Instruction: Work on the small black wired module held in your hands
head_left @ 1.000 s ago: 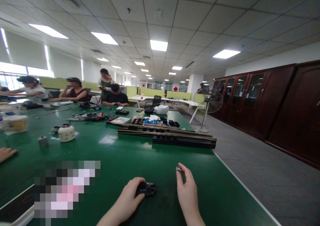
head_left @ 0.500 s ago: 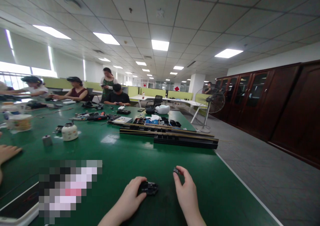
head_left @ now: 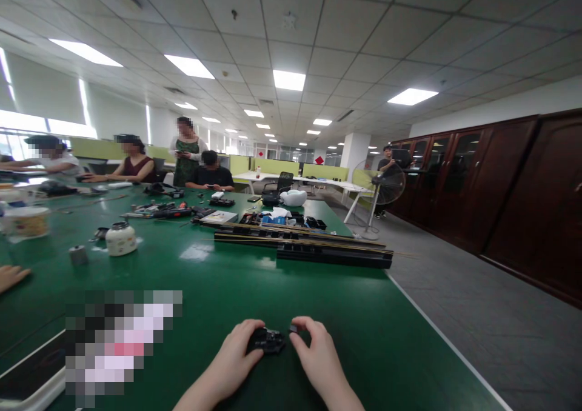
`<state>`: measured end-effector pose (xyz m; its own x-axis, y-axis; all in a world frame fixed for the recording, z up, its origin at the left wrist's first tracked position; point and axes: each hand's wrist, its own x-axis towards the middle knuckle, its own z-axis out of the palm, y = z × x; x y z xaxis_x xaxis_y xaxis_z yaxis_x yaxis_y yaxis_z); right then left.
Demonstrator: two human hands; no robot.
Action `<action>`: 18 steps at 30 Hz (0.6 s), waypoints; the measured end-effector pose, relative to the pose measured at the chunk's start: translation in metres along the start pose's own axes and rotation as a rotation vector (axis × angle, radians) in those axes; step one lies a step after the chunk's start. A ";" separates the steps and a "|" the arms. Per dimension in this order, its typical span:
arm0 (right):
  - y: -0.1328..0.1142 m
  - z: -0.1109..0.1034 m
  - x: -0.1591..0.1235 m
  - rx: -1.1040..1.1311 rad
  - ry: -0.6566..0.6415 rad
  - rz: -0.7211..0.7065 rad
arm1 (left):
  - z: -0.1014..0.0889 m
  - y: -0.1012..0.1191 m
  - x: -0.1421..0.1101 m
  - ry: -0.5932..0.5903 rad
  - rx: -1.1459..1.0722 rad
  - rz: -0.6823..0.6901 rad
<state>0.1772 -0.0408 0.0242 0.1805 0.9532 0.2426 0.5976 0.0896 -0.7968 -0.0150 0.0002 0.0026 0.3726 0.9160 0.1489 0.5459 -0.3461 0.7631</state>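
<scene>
My left hand [head_left: 238,349] grips the left end of a black plastic housing [head_left: 270,342] between thumb and fingers; its upper side shows an uneven, open inside. Just right of it, my right hand [head_left: 315,349] pinches a small dark block-shaped part [head_left: 293,328] between thumb and fingertips. A narrow gap separates that part from the housing's right end. The exact kind of either piece is too small to make out. Both hands are low over the green tabletop [head_left: 245,290].
Long black rails with thin brass-coloured rods [head_left: 334,257] lie across the table ahead. To the left stand a cream jar [head_left: 120,240], a grey metal cylinder [head_left: 78,255] and a white-framed device [head_left: 40,377]. Another person's hand [head_left: 13,277] rests at the left edge. Several people are farther back.
My right hand has moved left and slightly down, bringing the small part close to the housing. My left hand keeps its grip nearly in place. The view has shifted slightly.
</scene>
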 end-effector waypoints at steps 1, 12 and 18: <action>-0.001 0.002 -0.001 0.019 -0.023 -0.007 | 0.000 0.001 0.000 -0.001 -0.001 -0.003; -0.010 0.019 -0.007 0.123 -0.100 -0.135 | 0.000 0.001 0.001 -0.012 0.021 -0.008; -0.008 0.022 -0.006 -0.126 -0.190 -0.166 | 0.001 0.000 0.002 -0.004 0.040 -0.009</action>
<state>0.1543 -0.0406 0.0169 -0.0706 0.9665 0.2466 0.7014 0.2239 -0.6767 -0.0134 0.0022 0.0018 0.3703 0.9184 0.1392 0.5787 -0.3453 0.7389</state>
